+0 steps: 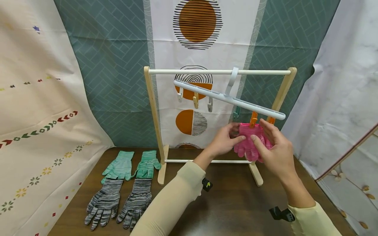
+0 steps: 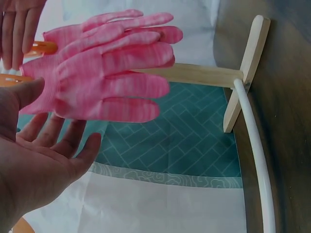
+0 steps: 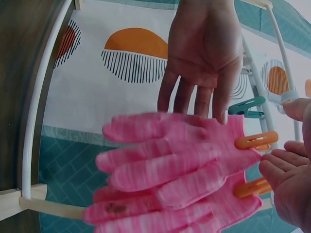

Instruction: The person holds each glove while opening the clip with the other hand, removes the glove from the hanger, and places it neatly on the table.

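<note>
Two pink gloves hang by their cuffs from orange clips under a white hanger. The hanger's hook sits over the rack's top bar, and the hanger slopes down to the right. My left hand is at the near glove's left edge, its thumb at the cuff and its fairly straight fingers partly behind the fabric. On the other side, my right hand is beside the gloves and orange clips with its fingers extended. In the right wrist view, the right fingers are close to the cuffs, gripping nothing.
A wooden rack with white bars stands on the brown table. White, yellow, grey and teal clips hang along the hanger. Green gloves and grey striped gloves lie at left. Patterned cloths surround the table.
</note>
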{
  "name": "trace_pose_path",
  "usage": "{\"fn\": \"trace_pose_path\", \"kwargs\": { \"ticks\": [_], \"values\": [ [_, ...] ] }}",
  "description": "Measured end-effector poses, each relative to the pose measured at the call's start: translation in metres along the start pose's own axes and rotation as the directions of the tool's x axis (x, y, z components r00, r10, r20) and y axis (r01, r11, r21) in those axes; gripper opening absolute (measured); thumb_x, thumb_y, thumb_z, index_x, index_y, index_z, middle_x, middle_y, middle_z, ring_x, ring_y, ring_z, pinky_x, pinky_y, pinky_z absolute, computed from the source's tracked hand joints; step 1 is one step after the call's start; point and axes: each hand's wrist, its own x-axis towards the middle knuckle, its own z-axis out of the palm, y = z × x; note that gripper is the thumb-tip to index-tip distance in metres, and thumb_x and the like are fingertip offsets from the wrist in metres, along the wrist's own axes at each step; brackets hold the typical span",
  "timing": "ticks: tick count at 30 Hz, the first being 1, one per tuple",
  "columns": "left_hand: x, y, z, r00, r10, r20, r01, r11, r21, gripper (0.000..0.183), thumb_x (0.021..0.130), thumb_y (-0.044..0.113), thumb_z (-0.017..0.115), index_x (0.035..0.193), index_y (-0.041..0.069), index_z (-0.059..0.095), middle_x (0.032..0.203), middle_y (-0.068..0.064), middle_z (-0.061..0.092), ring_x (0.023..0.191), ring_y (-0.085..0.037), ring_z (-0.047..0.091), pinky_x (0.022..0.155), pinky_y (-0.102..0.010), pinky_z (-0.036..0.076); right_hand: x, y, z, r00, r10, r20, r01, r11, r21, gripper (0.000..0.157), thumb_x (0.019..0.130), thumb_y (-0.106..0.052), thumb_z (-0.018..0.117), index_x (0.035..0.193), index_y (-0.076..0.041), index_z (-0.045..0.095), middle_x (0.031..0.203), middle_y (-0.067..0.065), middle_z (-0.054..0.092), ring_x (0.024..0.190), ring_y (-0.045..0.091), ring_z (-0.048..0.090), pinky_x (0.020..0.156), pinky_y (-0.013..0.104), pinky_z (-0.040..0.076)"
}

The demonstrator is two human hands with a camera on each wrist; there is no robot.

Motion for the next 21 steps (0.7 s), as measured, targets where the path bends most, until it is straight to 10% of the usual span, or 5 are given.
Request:
{"fn": "trace_pose_path", "kwargs": {
  "ticks": [21],
  "values": [
    [-0.009, 0.001, 0.001, 0.999, -0.05, -0.001, 0.049, 0.973, -0.227, 0.032, 0.107, 0.01, 0.066, 0.135, -0.005, 0.064, 0.117, -0.018, 0.077, 0.095, -0.018, 0.076, 0.079, -0.03, 0.062, 0.009, -0.002, 0.013, 0.996, 0.084, 0.034, -0.084, 0.996, -0.012, 0.057, 0.101, -0.015, 0.075, 0.153, -0.002, 0.054, 0.149, 0.017, 0.06, 0.132, 0.04, 0.062, 0.099, 0.021, 0.048]
  ]
}}
